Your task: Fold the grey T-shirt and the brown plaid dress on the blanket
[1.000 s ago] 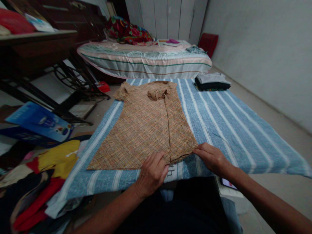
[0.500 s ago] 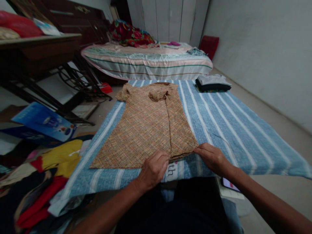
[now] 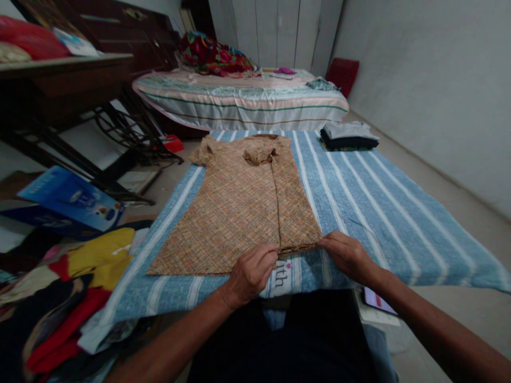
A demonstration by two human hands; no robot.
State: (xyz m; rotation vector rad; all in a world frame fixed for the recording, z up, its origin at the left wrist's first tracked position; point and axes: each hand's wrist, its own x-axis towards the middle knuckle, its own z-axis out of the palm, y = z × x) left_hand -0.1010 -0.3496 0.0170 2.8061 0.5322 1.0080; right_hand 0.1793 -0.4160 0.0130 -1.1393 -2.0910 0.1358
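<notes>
Brown checked shirt (image 3: 235, 207) lies spread on the blue striped cloth (image 3: 393, 229) before you. Your left hand (image 3: 251, 270) grips its near hem beside the lengthwise edge; your right hand (image 3: 345, 252) pinches the right corner. Folded clothes (image 3: 348, 136) sit stacked beyond, to the right.

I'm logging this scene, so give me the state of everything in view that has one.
Checked shirt: laid out, one side folded inward
Left hand: closed on the shirt's lower edge
Right hand: pinching the shirt's near corner
Striped cloth: spread out
Clothes stack: folded, neatly piled
Floral blanket: bunched up
Bed sheet: draped over the edge
Loose clothes: heaped, unfolded
Phone: screen lit
</notes>
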